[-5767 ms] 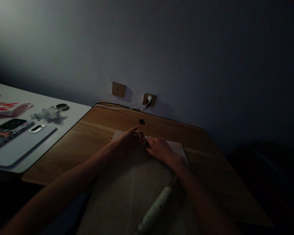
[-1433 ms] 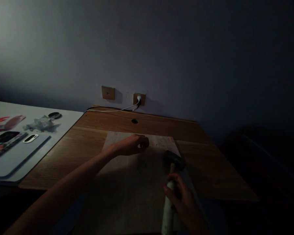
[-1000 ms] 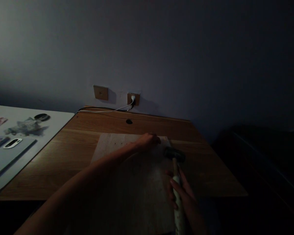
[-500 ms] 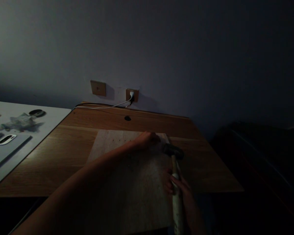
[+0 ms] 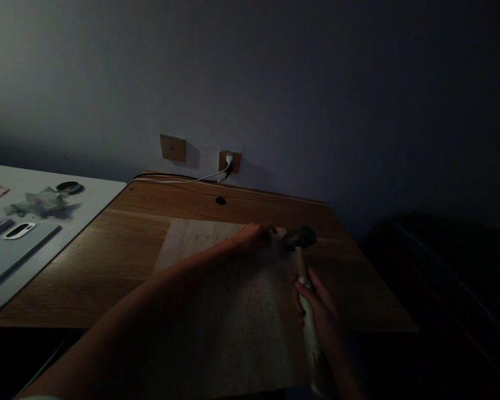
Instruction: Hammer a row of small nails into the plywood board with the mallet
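Hammer (image 5: pixel 309 329) in a closed grip: the right hand (image 5: pixel 323 314) wraps its handle, palm hidden from the head camera and the near end fading into shadow. Its head (image 5: pixel 300 237), dark and rounded, sits at the far end, just right of the left hand (image 5: pixel 253 239). The shaft shows bare wood below the head, then turns pale and blotchy. The left hand's fingers curl over the far right part of a pale board (image 5: pixel 250 339); too dark to tell whether they pinch something. Its forearm (image 5: pixel 150 300) hides much of the board's left side; small dark marks (image 5: pixel 207 239) show in a row near the far edge. Beneath is a wooden table (image 5: pixel 95 261); left, a white table (image 5: pixel 102 191), cut off.
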`<state>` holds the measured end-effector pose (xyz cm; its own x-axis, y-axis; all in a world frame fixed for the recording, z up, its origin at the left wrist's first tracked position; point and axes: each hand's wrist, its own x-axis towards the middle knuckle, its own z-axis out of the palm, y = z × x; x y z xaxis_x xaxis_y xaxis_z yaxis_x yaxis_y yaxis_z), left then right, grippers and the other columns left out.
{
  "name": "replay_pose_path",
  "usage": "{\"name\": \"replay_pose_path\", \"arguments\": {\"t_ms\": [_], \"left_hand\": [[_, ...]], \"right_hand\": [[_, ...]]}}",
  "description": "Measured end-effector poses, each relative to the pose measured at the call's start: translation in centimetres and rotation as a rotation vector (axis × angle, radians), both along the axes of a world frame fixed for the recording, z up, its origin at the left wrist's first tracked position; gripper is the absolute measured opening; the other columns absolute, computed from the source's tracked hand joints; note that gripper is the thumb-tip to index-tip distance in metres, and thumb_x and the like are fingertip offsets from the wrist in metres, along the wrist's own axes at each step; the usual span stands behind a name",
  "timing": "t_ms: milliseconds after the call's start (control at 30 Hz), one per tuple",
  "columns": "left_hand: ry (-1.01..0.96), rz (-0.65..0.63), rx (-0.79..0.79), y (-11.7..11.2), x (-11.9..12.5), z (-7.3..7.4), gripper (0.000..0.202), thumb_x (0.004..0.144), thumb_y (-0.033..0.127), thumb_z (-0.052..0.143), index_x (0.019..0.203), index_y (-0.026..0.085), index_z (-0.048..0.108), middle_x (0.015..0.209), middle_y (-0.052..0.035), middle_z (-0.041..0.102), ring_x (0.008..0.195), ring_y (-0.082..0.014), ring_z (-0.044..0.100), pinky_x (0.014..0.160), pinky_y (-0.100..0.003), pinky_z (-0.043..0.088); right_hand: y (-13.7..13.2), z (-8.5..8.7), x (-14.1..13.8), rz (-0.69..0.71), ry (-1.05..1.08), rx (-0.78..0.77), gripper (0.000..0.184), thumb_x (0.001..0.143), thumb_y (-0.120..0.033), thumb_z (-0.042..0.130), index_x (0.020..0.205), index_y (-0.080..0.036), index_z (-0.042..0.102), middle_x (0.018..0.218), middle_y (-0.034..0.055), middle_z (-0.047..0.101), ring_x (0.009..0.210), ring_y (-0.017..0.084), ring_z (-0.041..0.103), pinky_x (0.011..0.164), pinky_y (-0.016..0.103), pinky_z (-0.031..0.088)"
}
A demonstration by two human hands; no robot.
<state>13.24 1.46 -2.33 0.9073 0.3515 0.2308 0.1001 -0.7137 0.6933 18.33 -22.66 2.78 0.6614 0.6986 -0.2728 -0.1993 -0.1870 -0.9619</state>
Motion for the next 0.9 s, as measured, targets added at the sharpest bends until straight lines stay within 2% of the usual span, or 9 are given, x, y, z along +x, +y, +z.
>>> {"name": "replay_pose_path", "arguments": {"t_ms": [133, 267, 333, 467, 633, 900], "left_hand": [[-0.014, 0.025, -0.024, -0.2, -0.2, 0.4, 0.043, 0.081, 0.010, 0.067, 0.124, 0.018, 0.065, 0.098, -0.0024, 0.077, 0.091, -0.0160, 0.072, 0.083, -0.023, 0.050], [-0.003, 0.014, -0.019, -0.4, -0.4, 0.8, 0.043, 0.082, 0.013, 0.067, 0.124, 0.020, 0.064, 0.103, -0.0015, 0.077, 0.095, -0.0164, 0.073, 0.083, -0.022, 0.050], [0.002, 0.023, -0.011, -0.4, -0.4, 0.9, 0.043, 0.083, 0.015, 0.068, 0.125, 0.022, 0.063, 0.103, -0.0012, 0.078, 0.097, -0.0171, 0.073, 0.081, -0.022, 0.051], [-0.015, 0.038, 0.004, -0.5, -0.4, 0.7, 0.042, 0.083, 0.015, 0.068, 0.125, 0.022, 0.063, 0.106, -0.0028, 0.078, 0.099, -0.0187, 0.073, 0.083, -0.024, 0.051], [-0.036, 0.016, -0.018, -0.4, -0.4, 0.6, 0.042, 0.082, 0.012, 0.067, 0.122, 0.021, 0.064, 0.103, -0.0019, 0.078, 0.098, -0.0181, 0.073, 0.083, -0.024, 0.051], [0.001, 0.035, -0.013, -0.6, -0.4, 0.8, 0.039, 0.082, 0.011, 0.067, 0.120, 0.020, 0.065, 0.104, -0.0025, 0.078, 0.100, -0.0187, 0.073, 0.084, -0.024, 0.051]], "right_hand": [[0.9, 0.4, -0.1, 0.067, -0.040, 0.024, 0.049, 0.071, -0.050, 0.078, 0.108, -0.021, 0.062, 0.053, -0.0084, 0.050, 0.040, 0.010, 0.041, 0.033, 0.019, 0.032], [1.4, 0.0, -0.5, 0.093, -0.083, 0.016, 0.072, 0.074, -0.050, 0.076, 0.137, -0.021, 0.054, 0.060, -0.0076, 0.054, 0.041, 0.010, 0.043, 0.033, 0.019, 0.033], [1.5, -0.3, -0.7, 0.109, -0.104, -0.002, 0.079, 0.075, -0.050, 0.075, 0.144, -0.020, 0.051, 0.057, -0.0086, 0.051, 0.040, 0.010, 0.040, 0.033, 0.020, 0.032], [1.6, -0.7, -0.9, 0.097, -0.132, -0.027, 0.082, 0.076, -0.053, 0.073, 0.146, -0.016, 0.051, 0.052, -0.0101, 0.044, 0.039, 0.009, 0.036, 0.033, 0.020, 0.033], [1.5, -0.5, -1.0, 0.096, -0.146, -0.047, 0.094, 0.074, -0.053, 0.073, 0.154, -0.015, 0.041, 0.054, -0.0094, 0.047, 0.040, 0.010, 0.037, 0.033, 0.021, 0.034], [1.4, -0.6, -1.1, 0.058, -0.104, -0.059, 0.093, 0.071, -0.055, 0.074, 0.149, -0.014, 0.046, 0.052, -0.0094, 0.047, 0.039, 0.010, 0.038, 0.034, 0.021, 0.034]]}}
